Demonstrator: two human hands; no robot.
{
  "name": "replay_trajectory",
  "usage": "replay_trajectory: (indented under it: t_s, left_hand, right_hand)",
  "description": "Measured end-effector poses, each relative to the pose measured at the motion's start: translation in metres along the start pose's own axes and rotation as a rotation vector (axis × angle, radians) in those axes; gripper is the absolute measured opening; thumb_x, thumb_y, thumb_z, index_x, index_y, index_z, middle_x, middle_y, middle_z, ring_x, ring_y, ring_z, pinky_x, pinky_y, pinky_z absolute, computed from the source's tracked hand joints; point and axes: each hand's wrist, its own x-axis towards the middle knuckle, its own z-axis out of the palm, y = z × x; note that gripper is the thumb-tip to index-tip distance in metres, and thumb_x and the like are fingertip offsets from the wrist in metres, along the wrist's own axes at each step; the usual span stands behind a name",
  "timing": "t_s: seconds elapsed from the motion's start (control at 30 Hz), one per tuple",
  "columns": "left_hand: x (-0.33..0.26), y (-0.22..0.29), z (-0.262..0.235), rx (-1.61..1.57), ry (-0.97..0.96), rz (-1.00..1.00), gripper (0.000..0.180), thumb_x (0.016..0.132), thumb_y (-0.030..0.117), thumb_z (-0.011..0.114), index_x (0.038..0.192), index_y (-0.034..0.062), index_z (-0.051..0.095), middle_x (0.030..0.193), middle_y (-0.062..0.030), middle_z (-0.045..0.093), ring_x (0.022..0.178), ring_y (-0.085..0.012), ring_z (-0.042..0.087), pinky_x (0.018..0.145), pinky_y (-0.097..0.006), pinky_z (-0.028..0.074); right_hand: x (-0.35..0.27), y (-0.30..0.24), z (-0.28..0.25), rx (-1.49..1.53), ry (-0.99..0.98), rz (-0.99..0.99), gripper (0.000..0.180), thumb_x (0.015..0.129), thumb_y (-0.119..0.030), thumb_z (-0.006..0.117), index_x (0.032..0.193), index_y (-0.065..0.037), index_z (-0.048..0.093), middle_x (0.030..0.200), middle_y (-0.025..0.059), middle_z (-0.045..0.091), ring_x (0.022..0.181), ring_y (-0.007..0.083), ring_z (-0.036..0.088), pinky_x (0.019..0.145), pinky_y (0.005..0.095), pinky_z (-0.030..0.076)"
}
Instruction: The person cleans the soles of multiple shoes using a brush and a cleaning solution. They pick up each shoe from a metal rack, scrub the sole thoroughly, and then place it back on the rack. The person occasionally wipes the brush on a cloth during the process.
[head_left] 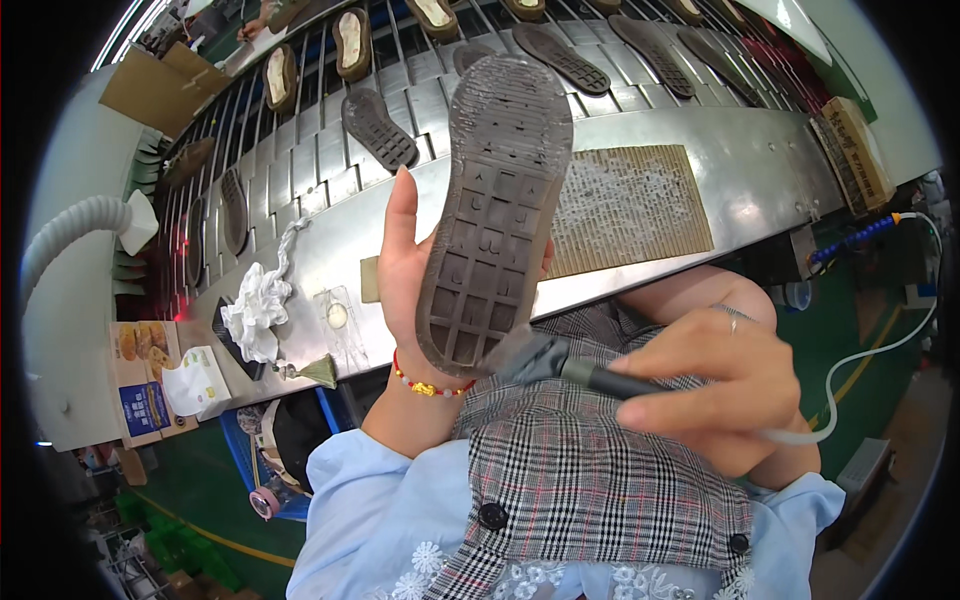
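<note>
Over conveyor: L hand grips sole, R hand w/ tool.

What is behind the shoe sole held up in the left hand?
Behind the shoe sole are the left hand, whose fingers are mostly covered, the metal bench edge and part of a cardboard mat; the rest is hidden.

Flat snack box lower left, tan w/ blue label; brown cardboard boxes right; cardboard sheet upper left.

Steel bench carries cardboard pad (glue-smeared), white rag; slatted conveyor behind carries dark soles.
</note>
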Motion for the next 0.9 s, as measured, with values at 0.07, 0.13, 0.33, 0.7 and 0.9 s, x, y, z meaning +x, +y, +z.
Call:
replay_trajectory:
  t_s: [0.07,0.13,0.33,0.7,0.9]
  left_hand:
    - [-0.002,0.0,-0.001,-0.039,0.004,-0.029,0.089,0.096,0.066,0.032,0.146,-0.0069,0.03,0.139,-0.0352,0.04,0.12,-0.0517,0.049,0.1,-0.056,0.047]
    - [-0.004,-0.004,0.001,-0.074,0.029,-0.053,0.09,0.095,0.067,0.031,0.146,-0.0077,0.031,0.139,-0.0364,0.039,0.12,-0.0526,0.049,0.1,-0.055,0.047]
    - [-0.003,-0.009,0.012,-0.174,0.061,-0.114,0.094,0.094,0.07,0.028,0.145,-0.0084,0.034,0.138,-0.0364,0.042,0.121,-0.0541,0.047,0.102,-0.056,0.045]
    - [-0.018,-0.012,0.021,-0.131,0.001,-0.146,0.093,0.095,0.07,0.028,0.15,-0.0048,0.024,0.149,-0.0326,0.032,0.137,-0.0476,0.036,0.113,-0.057,0.031]
    - [-0.023,-0.015,0.028,-0.08,-0.07,-0.166,0.095,0.094,0.071,0.029,0.152,-0.0026,0.017,0.152,-0.0281,0.029,0.137,-0.0401,0.039,0.111,-0.05,0.038]
  right_hand:
    - [0.001,-0.005,-0.006,0.009,-0.079,-0.045,0.035,0.064,-0.006,0.07,0.099,-0.003,0.075,0.098,0.0196,0.07,0.075,0.0291,0.067,0.063,0.0343,0.055]
    - [0.0,-0.009,-0.012,0.012,-0.087,-0.073,0.031,0.067,-0.008,0.068,0.097,-0.003,0.075,0.097,0.0203,0.069,0.075,0.0293,0.067,0.063,0.034,0.055]
    - [0.0,-0.008,-0.021,0.003,-0.058,-0.049,0.022,0.072,-0.012,0.066,0.09,-0.007,0.077,0.092,0.0202,0.071,0.07,0.0269,0.068,0.059,0.0334,0.054]
    - [0.0,-0.006,-0.028,-0.078,0.113,-0.021,0.017,0.084,-0.021,0.062,0.08,-0.012,0.077,0.082,0.0167,0.073,0.063,0.0232,0.067,0.059,0.03,0.052]
    - [-0.004,-0.007,-0.045,-0.102,0.034,-0.066,0.024,0.086,-0.027,0.06,0.08,-0.011,0.076,0.085,0.0194,0.072,0.064,0.0227,0.065,0.06,0.031,0.051]
